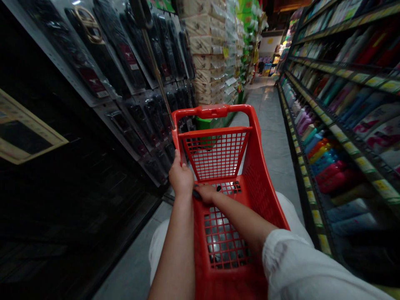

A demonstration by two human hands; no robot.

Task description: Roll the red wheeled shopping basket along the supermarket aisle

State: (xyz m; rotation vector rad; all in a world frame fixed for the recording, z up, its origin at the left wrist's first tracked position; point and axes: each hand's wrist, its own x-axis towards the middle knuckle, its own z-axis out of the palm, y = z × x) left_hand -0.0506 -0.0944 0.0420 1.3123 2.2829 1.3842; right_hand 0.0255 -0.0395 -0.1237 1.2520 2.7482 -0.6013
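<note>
Dim aisle (269,125), brighter toward its far end, with glare on plastic packaging (128,54) and blurry, edge-stretched shelves (341,134).

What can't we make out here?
All in the head view:
Dark object: partly hidden by the right hand, can't identify.
Pole: top cut off by the upper edge.
Red shopping cart: near end cut off by the bottom edge.
Shelf price tags: text too blurred.

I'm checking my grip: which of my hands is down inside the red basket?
Your right hand, on the arm with the white sleeve, is inside the red basket; your left hand is at the basket's left edge.
</note>
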